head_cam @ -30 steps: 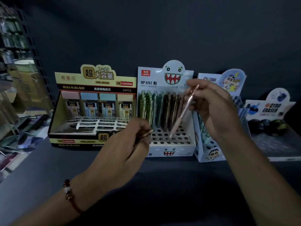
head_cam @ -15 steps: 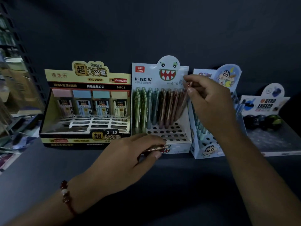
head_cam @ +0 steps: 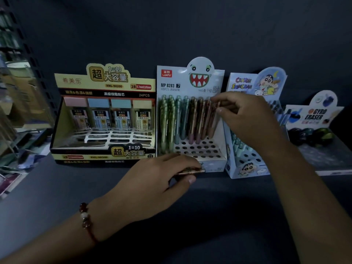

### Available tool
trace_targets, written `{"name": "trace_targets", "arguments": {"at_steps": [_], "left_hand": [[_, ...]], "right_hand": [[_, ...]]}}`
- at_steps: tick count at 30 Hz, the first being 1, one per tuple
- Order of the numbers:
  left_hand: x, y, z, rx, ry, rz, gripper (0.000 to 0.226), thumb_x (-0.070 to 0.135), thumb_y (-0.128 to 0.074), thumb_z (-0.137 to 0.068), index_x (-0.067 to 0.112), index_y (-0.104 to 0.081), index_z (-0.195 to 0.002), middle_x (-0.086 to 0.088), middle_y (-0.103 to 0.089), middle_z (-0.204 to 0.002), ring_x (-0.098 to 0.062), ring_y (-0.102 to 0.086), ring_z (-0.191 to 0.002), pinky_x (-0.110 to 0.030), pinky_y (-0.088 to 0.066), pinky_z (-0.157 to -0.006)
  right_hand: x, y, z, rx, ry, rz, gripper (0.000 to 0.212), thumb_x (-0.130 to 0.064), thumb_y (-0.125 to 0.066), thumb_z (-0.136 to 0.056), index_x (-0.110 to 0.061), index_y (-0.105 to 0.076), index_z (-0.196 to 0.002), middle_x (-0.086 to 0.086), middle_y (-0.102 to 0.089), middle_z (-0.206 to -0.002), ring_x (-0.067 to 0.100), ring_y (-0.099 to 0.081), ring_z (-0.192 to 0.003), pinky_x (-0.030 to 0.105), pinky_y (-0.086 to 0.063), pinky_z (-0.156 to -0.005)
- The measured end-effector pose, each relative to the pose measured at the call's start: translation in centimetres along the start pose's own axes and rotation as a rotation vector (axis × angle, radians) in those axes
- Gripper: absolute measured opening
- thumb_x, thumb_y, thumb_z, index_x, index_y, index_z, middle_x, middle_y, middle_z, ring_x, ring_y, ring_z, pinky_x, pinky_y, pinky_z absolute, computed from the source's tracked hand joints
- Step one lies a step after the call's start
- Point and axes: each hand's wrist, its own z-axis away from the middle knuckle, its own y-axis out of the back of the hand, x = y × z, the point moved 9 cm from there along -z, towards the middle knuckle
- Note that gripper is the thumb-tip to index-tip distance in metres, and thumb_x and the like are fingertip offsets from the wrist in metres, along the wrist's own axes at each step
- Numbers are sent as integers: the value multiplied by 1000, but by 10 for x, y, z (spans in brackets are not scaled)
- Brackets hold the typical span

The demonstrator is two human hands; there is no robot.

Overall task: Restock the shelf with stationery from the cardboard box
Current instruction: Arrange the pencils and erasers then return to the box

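A white monster-face pencil display box (head_cam: pixel 191 79) stands on the dark shelf (head_cam: pixel 219 206), with several green, teal and brown mechanical pencils upright in its back rows. My right hand (head_cam: pixel 245 119) pinches the top of a pink-brown pencil (head_cam: pixel 213 122) whose tip sits in a hole at the right end of the back row. My left hand (head_cam: pixel 160 180) rests on the shelf before the box and grips a small bunch of brown pencils (head_cam: pixel 192 171), tips pointing right. The cardboard box is out of view.
A yellow lead-refill display (head_cam: pixel 102 119) stands left of the pencil box. A cartoon pen display (head_cam: pixel 253 128) and a gyro eraser display (head_cam: pixel 316 126) stand to the right. Blurred racks and goods (head_cam: pixel 17 111) fill the left edge.
My right hand carried the pink-brown pencil from mid-air down into a hole at the right of the back row. My left hand sank onto the shelf with its bunch.
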Motion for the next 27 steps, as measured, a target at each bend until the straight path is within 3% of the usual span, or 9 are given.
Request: {"name": "trace_targets", "arguments": {"at_steps": [6, 10, 13, 17, 27], "left_hand": [[1, 0, 1, 1, -2, -2, 35, 54, -39, -97, 46, -48, -129, 23, -59, -121, 5, -55, -104, -1, -40, -78], [0, 0, 2, -3, 1, -3, 32, 52, -43, -99, 46, -50, -130, 23, -60, -121, 5, -57, -100, -9, -44, -78], [1, 1, 2, -7, -2, -2, 34, 51, -43, -97, 46, -51, -130, 23, -59, -121, 6, -56, -98, -5, -40, -76], [0, 1, 3, -10, -12, -13, 32, 49, -45, -98, 46, -51, -130, 23, -60, -118, 14, -51, -87, -2, -36, -72], [0, 2, 3, -7, -21, -14, 32, 50, -45, -98, 46, -50, -129, 22, -61, -114, 9, -55, -88, -2, -37, -72]], "right_hand": [[-2, -4, 1, 19, -8, 35, 20, -15, -61, -93, -26, -65, -109, -10, -66, -93, 7, -63, -91, 34, -55, -86], [-4, -3, 1, 65, 14, 90, 18, -15, -61, -92, -21, -67, -108, -5, -63, -90, 9, -57, -83, 33, -53, -79], [-2, -4, 0, 80, 8, 103, 17, -15, -61, -92, -21, -68, -106, -5, -62, -88, 11, -57, -81, 36, -53, -77], [-1, -4, -1, 78, -7, 88, 17, -16, -61, -93, -20, -68, -108, -6, -62, -88, 11, -58, -83, 39, -54, -80], [1, -5, -9, 143, -45, 246, 22, -17, -58, -93, -18, -66, -113, 3, -71, -100, 24, -64, -94, 44, -54, -78]]}}
